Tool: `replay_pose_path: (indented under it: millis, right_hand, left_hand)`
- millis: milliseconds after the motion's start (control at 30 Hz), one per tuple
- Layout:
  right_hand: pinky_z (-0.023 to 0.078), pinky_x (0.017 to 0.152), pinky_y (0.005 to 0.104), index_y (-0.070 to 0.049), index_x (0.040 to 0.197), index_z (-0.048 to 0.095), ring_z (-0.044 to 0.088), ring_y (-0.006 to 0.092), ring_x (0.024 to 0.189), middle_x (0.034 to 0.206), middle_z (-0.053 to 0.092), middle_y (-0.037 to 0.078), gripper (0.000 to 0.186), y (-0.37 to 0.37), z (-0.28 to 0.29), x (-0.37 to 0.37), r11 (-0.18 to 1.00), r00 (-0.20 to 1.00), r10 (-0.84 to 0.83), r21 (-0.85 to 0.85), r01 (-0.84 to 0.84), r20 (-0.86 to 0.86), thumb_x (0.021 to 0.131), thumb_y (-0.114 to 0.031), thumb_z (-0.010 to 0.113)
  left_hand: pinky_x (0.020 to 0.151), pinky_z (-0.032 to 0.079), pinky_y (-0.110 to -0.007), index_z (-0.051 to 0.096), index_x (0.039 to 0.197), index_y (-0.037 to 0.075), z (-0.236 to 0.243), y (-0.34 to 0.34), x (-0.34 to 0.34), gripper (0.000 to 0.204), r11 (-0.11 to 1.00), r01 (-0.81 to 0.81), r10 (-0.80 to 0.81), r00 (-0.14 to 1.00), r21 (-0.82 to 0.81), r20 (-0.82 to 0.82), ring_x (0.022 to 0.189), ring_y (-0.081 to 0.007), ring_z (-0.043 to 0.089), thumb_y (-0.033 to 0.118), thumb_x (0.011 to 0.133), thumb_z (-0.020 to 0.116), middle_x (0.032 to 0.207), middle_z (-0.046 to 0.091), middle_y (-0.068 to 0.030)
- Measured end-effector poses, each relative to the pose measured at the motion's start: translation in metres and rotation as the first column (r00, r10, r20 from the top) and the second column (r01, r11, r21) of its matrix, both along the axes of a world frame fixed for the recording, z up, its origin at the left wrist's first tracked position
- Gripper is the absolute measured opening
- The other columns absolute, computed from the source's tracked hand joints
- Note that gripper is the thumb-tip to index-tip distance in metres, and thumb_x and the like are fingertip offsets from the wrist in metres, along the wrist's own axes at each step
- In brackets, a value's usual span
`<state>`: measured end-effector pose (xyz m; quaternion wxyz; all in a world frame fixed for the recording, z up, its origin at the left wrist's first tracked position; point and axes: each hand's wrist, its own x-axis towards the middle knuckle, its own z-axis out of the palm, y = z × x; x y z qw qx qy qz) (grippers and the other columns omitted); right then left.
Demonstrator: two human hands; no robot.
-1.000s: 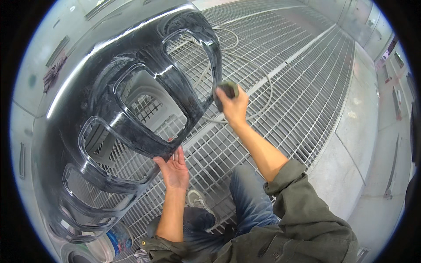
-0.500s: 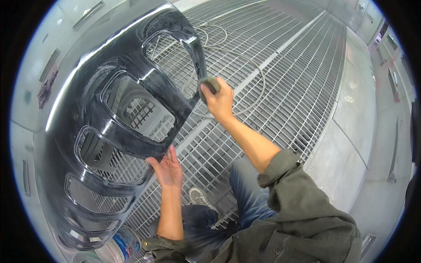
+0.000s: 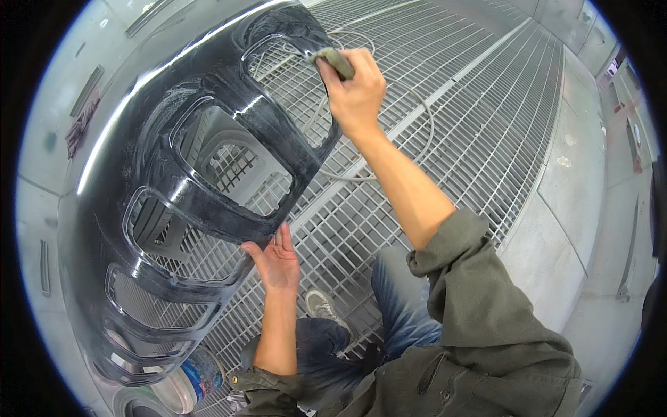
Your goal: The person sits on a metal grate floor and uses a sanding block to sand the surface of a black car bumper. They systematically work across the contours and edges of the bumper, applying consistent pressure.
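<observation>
A large glossy black car body panel [image 3: 229,217] with several rounded cutouts stands tilted on my left; pale sanding haze and smears mark its ribs. In my right hand [image 3: 361,90], fingers closed round it, is a grey-green abrasive pad [image 3: 336,62]. The pad lies against the panel's right edge beside the upper cutout. Lower along the same edge is my left hand [image 3: 279,267], palm up, thumb spread and fingers stretched out. It touches the panel's rim from the side, and its fingertips are partly hidden there.
Metal floor grating [image 3: 445,146] runs beneath, with a pale hose [image 3: 431,132] looped on it. A white bucket [image 3: 174,390] and a blue-patterned container [image 3: 203,372] stand under the panel's near end. A crumpled purplish rag [image 3: 82,128] hangs on the left wall.
My right hand has moved the pad up along the panel's right edge, from below the upper cutout to beside it. My left hand stays at the same spot on the rim. The view has shifted slightly.
</observation>
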<state>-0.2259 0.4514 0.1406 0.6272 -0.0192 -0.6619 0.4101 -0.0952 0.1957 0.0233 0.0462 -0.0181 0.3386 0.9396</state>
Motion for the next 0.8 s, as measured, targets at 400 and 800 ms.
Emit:
replay_pose_path:
  millis: [400,800]
  right_hand:
    - [0.050,0.066,0.0360,-0.004,0.089,0.068,0.065,0.0293,0.072,0.081,0.064,0.011,0.019,0.007,-0.016,0.017,0.997,0.994,0.035,0.064,-0.041,0.102,0.079,-0.008,0.083]
    - [0.053,0.073,0.0307,-0.001,0.093,0.073,0.065,0.0116,0.077,0.085,0.073,0.005,0.016,-0.070,-0.102,0.057,0.522,0.888,0.455,-0.827,-0.208,0.064,0.085,-0.011,0.082]
  left_hand:
    - [0.117,0.045,-0.033,0.045,0.146,0.005,0.004,-0.003,0.002,0.093,1.000,-0.020,0.020,0.999,-0.012,0.043,0.131,-0.0179,0.054,0.062,0.079,0.072,0.144,0.053,-0.0036]
    - [0.118,0.044,-0.034,0.046,0.145,0.005,0.007,-0.001,0.001,0.089,0.999,-0.034,0.035,0.997,-0.011,0.070,0.130,-0.0187,0.055,0.062,0.081,0.069,0.142,0.054,-0.0049]
